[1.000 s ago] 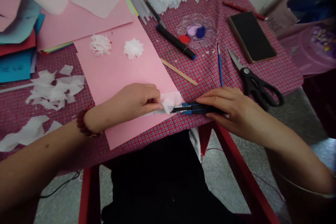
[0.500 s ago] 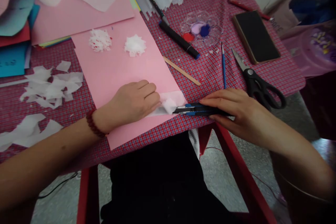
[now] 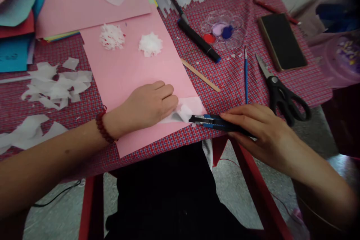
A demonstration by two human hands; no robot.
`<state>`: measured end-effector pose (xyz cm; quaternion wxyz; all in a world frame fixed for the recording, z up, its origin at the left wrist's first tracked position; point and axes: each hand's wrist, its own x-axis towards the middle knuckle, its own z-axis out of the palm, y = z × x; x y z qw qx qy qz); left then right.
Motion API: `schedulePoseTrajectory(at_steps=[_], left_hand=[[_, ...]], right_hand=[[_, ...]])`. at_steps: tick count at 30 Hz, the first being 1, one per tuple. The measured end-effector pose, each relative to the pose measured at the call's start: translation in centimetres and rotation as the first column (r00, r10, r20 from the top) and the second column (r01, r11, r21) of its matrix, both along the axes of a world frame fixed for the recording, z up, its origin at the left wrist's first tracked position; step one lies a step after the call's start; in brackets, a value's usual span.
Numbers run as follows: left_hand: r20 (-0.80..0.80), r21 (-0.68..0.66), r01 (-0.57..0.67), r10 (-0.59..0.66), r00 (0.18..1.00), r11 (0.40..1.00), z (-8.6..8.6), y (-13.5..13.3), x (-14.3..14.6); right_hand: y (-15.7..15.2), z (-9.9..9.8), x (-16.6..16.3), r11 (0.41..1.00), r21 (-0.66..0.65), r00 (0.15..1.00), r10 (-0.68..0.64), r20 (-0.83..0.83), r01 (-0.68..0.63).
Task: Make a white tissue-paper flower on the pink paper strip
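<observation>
My right hand (image 3: 261,131) grips a blue and black box cutter (image 3: 210,120), its tip pointing left at the white paper strip (image 3: 194,102). The strip lies across the lower part of a pink sheet (image 3: 132,71). With its fingers curled, my left hand (image 3: 152,103) presses on the strip and pinches its folded, lifted part (image 3: 184,113) beside the blade end. What lies under the left fingers is hidden. Two small heaps of paper bits, a red-flecked one (image 3: 111,36) and a white one (image 3: 150,44), sit higher on the pink sheet.
Scissors (image 3: 281,95), a thin blue brush (image 3: 246,77) and a phone (image 3: 282,41) lie to the right. Beyond the wooden stick (image 3: 201,75) are a black marker (image 3: 198,39) and a paint palette (image 3: 222,30). Torn white paper (image 3: 56,86) covers part of the left side.
The box cutter and my right hand have shifted slightly down relative to the strip. My left hand keeps its hold on the paper. The whole view has shifted a little.
</observation>
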<state>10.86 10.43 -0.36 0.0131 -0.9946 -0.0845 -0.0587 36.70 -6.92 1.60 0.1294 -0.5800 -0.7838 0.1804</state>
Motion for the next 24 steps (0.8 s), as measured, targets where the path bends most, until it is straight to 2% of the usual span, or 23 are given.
schedulePoseTrajectory(at_steps=[8, 11, 13, 15, 17, 18, 22, 24], left_hand=[[0.008, -0.042, -0.013, 0.013, 1.0, 0.999, -0.2, -0.2, 0.1], [0.032, -0.151, -0.054, 0.06, 0.998, 0.987, 0.2, 0.2, 0.1], [0.04, -0.32, -0.082, 0.1, 0.994, 0.944, 0.9, 0.6, 0.0], [0.012, -0.515, -0.101, 0.125, 0.992, 0.851, 1.8, 1.0, 0.0], [-0.038, -0.649, -0.109, 0.111, 0.993, 0.753, 2.5, 1.3, 0.1], [-0.057, -0.682, -0.106, 0.093, 0.994, 0.724, 2.7, 1.3, 0.1], [-0.051, -0.71, -0.047, 0.016, 0.999, 0.702, 2.5, 1.0, 0.7], [-0.026, -0.748, -0.029, 0.014, 1.0, 0.663, 2.2, 0.9, 0.8]], right_hand=[[-2.0, 0.7, -0.4, 1.0, 0.027, 0.999, -0.015, 0.046, 0.014], [-1.9, 0.5, -0.2, 0.999, 0.016, 0.999, -0.029, 0.016, 0.028], [-1.9, 0.4, 0.0, 0.999, 0.012, 0.999, -0.04, -0.007, 0.04], [-2.0, 0.2, 0.2, 0.998, 0.012, 0.998, -0.055, -0.018, 0.056], [-2.1, 0.2, 0.2, 0.998, 0.015, 0.997, -0.069, -0.019, 0.069], [-2.2, 0.2, 0.2, 0.997, 0.019, 0.997, -0.075, -0.019, 0.075], [-2.2, 0.3, -0.1, 0.996, 0.03, 0.996, -0.086, -0.029, 0.087], [-2.0, 0.4, -0.3, 0.995, 0.039, 0.995, -0.09, -0.034, 0.091]])
